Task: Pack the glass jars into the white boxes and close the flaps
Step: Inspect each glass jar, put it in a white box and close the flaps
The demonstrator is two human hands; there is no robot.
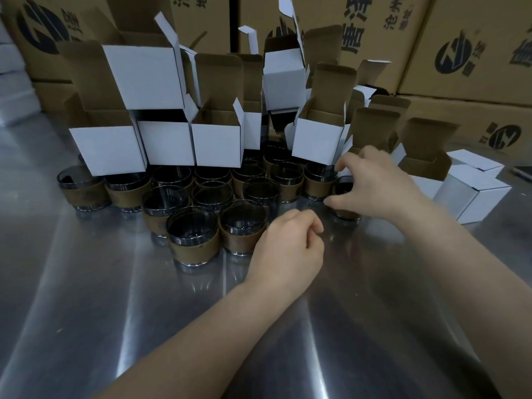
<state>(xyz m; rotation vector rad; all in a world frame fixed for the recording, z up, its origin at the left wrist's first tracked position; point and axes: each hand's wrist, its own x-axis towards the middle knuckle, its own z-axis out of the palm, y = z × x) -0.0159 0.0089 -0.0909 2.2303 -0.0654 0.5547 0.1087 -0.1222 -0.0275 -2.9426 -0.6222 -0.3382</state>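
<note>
Several glass jars point(192, 229) with brown paper sleeves stand clustered on the steel table point(121, 306). Behind them and resting on them are several white boxes point(216, 145) with open flaps and brown insides. My right hand point(380, 187) reaches over the rightmost jar point(343, 188), thumb on its near side and fingers curved over its far rim, beside an open white box point(316, 142). My left hand point(289, 244) rests on the table just right of the front jars, with its fingers curled and nothing in it.
A closed white box point(475, 194) lies at the right behind my right hand, with more open boxes point(426, 156) around it. Large printed brown cartons point(460, 53) wall off the back.
</note>
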